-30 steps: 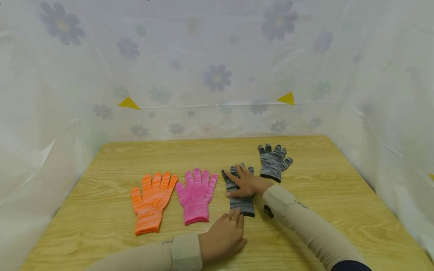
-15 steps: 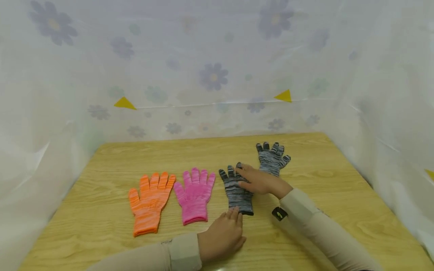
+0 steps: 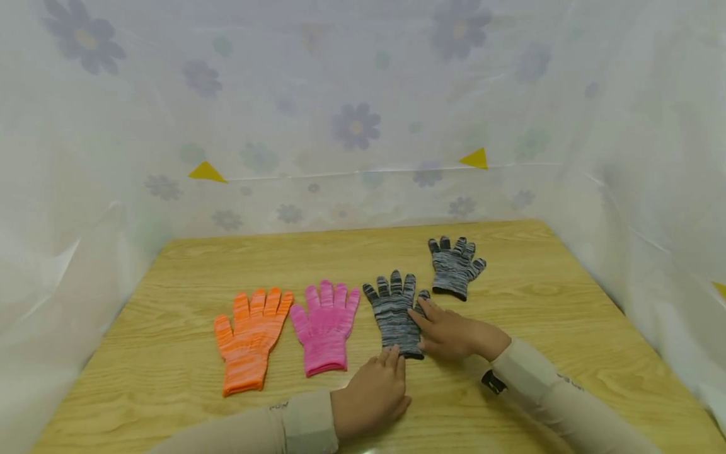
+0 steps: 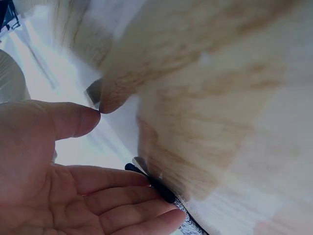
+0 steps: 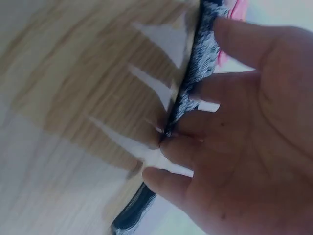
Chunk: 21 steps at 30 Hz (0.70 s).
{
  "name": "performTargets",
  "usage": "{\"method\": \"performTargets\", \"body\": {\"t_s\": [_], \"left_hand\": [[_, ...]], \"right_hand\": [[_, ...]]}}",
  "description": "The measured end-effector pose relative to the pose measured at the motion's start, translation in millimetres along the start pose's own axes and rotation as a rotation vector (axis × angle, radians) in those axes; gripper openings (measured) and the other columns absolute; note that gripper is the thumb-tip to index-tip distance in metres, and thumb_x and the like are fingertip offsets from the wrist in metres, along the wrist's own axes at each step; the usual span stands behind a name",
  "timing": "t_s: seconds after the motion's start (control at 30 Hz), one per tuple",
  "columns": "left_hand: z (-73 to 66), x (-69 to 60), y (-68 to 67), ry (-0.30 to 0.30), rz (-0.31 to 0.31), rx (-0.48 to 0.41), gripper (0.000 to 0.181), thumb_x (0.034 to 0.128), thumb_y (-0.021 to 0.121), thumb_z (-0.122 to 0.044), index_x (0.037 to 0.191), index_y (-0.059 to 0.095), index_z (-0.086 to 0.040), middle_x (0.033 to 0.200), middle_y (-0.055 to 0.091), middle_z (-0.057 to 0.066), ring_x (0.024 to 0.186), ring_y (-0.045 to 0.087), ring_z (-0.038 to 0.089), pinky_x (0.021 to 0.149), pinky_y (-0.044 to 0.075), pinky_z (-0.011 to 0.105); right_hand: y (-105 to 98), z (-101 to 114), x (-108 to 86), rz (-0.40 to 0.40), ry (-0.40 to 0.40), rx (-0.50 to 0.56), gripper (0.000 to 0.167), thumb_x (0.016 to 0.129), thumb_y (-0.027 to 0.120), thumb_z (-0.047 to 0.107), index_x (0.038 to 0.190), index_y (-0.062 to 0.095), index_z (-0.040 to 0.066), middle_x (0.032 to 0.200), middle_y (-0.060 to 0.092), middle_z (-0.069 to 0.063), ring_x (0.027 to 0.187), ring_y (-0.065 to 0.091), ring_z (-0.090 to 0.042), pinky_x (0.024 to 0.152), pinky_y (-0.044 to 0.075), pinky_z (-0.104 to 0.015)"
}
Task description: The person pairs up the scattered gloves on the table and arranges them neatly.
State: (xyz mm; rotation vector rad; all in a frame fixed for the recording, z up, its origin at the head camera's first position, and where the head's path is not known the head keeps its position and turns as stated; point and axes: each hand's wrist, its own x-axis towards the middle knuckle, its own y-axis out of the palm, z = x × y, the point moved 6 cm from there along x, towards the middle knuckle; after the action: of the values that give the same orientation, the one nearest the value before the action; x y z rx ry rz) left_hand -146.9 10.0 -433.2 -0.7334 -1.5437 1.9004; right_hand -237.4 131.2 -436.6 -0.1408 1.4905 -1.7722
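A grey-and-black knit glove [image 3: 397, 315] lies flat on the table, fingers pointing away from me. My left hand [image 3: 371, 394] rests its straight fingertips on the glove's cuff; in the left wrist view its fingers [image 4: 132, 205] are extended and the thumb stands apart. My right hand [image 3: 456, 331] touches the glove's right side near its thumb, with fingers spread and fairly straight. In the right wrist view the right fingers [image 5: 186, 152] meet the glove's edge [image 5: 188, 88]. A second grey-and-black glove [image 3: 455, 269] lies farther back on the right.
Left of the grey gloves lie a pink glove [image 3: 326, 331] and an orange glove [image 3: 249, 340], both flat. The wood-grain table [image 3: 544, 302] is surrounded by pale flowered sheeting [image 3: 283, 94] with yellow triangles [image 3: 208, 172].
My right hand has slid from the top of the nearer grey glove to its right side, uncovering its fingers and thumb. The left hand stays on the cuff.
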Motion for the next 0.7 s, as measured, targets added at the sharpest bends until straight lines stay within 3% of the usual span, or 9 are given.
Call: {"method": "performTargets", "body": {"t_s": [0.43, 0.7], "left_hand": [[0.2, -1.1, -3.4, -0.003, -0.030, 0.027, 0.058, 0.0947, 0.051, -0.048, 0.127, 0.060, -0.001, 0.131, 0.057, 0.016, 0.118, 0.058, 0.024, 0.090, 0.052, 0.030], [0.0, -1.3, -2.2, -0.002, 0.017, -0.007, 0.058, 0.0954, 0.051, -0.047, 0.129, 0.058, -0.001, 0.134, 0.055, 0.017, 0.121, 0.056, 0.025, 0.093, 0.051, 0.031]], "right_hand": [[-5, -21, 7.3, -0.071, 0.066, 0.026, 0.073, 0.100, 0.049, 0.036, 0.150, 0.016, -0.006, 0.156, 0.005, -0.028, 0.144, 0.010, -0.042, 0.109, 0.019, -0.064], [-6, -21, 9.1, -0.096, 0.067, 0.009, 0.072, 0.100, 0.049, 0.032, 0.148, 0.016, -0.010, 0.155, 0.006, -0.031, 0.143, 0.009, -0.045, 0.113, 0.019, -0.056]]}}
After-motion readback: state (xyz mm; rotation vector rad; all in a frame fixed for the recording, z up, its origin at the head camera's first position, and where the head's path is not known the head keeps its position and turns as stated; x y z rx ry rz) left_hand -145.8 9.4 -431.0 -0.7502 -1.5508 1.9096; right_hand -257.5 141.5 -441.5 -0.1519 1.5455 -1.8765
